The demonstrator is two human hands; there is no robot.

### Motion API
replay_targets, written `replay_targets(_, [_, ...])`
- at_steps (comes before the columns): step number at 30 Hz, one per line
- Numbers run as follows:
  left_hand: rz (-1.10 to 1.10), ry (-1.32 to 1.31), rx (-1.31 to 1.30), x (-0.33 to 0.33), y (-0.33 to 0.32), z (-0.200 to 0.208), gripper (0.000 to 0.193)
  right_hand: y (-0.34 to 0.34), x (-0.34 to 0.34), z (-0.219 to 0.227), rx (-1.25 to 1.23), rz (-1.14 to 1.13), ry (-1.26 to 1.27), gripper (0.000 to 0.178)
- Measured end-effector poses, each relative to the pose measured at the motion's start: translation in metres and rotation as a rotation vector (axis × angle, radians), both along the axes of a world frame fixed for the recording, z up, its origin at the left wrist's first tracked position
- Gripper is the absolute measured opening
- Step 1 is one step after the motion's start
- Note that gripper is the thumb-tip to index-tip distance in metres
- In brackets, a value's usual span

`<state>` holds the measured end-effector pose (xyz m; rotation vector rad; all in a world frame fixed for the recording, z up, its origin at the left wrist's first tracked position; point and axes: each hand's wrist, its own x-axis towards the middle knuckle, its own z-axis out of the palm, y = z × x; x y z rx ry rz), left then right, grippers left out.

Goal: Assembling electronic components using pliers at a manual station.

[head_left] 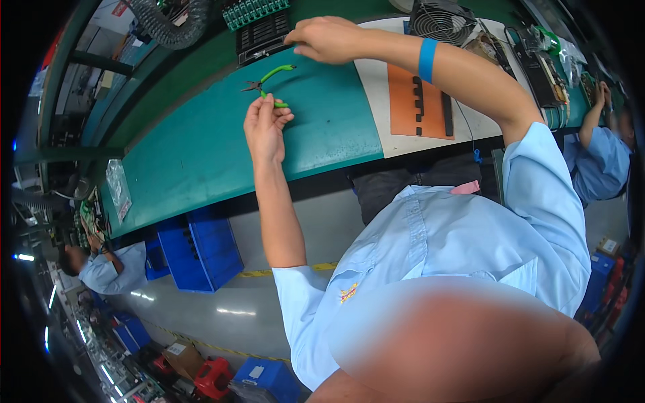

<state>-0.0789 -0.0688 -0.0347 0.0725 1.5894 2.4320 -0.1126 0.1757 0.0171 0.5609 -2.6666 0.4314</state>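
In my left hand (267,127) is a pair of small side cutters (277,70) with green handles. My fingers close on one handle, while the other handle swings wide and the jaws are apart, just above the green mat (322,127). My right hand (326,40) stretches to the back of the bench, beside a black slotted tray (263,39). Its fingers are loosely curved with the thumb apart, and nothing shows between them. A blue band (427,60) circles the right forearm. Behind the tray stands a row of green circuit boards (254,12).
Right of the mat, an orange sheet (403,111) bears several black pieces. A round fan grille (440,23) sits behind it. A clear plastic bag (117,188) lies at the mat's left end. Blue bins (201,252) stand below the bench. Co-workers sit at both sides.
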Motion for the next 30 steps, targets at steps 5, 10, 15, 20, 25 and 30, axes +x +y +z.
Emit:
replay_targets(5, [0.009,-0.058,-0.141,-0.030,-0.003,0.004,0.020,-0.022,-0.029,0.003,0.201,-0.093,-0.203,0.029])
replay_targets(10, [0.011,-0.153,-0.240,-0.053,-0.012,0.003,0.028,-0.059,-0.050,0.004,0.296,-0.128,-0.259,0.031])
replay_targets(15, [0.062,0.210,-1.052,-0.037,0.005,0.033,0.035,-0.042,-0.100,-0.037,0.152,-0.046,-0.251,0.032])
replay_targets(20, [0.042,0.732,-1.237,-0.039,-0.012,-0.003,0.038,-0.044,-0.102,-0.047,0.172,-0.013,-0.077,0.028])
replay_targets(25, [0.096,0.761,-1.276,-0.037,0.003,-0.008,0.032,-0.036,-0.120,-0.067,0.178,0.067,-0.029,0.027])
replay_targets(30, [0.168,0.902,-1.398,-0.042,0.015,-0.013,0.030,-0.024,-0.123,-0.064,0.132,0.067,0.055,0.025])
